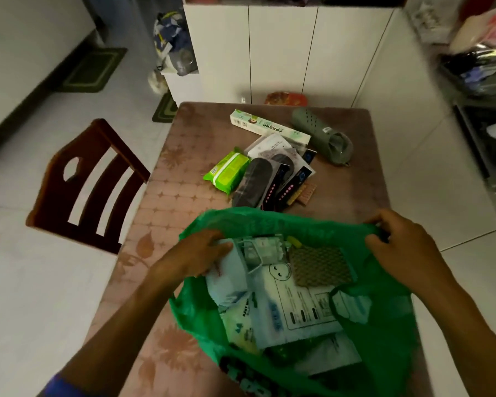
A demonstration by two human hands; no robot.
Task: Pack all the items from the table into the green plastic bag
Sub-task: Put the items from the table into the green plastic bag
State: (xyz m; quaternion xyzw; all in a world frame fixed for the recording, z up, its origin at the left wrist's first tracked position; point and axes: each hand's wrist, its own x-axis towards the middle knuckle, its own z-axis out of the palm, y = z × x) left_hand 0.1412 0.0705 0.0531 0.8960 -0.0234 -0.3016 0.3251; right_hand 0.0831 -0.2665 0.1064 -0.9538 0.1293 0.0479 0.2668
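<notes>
Green plastic bag (384, 333) sits at 6 o'clock on the tabletop (166, 196), floppy and slippery, so grip the rim. Right hand (404, 247) pinches its edge; left hand (195, 253) is half-open inside, pressing packets down. Wipes pack (226, 170) waits at 12.

This is a home, likely a dining area. A table (166, 196) under a floral patterned cover stands on pale floor tiles, with a dark wooden chair (89, 190) beside it. White cupboards (284, 53) line the far wall, small green mats (93, 68) lie on the floor, and cluttered household goods fill a rack (476, 67) at right.
</notes>
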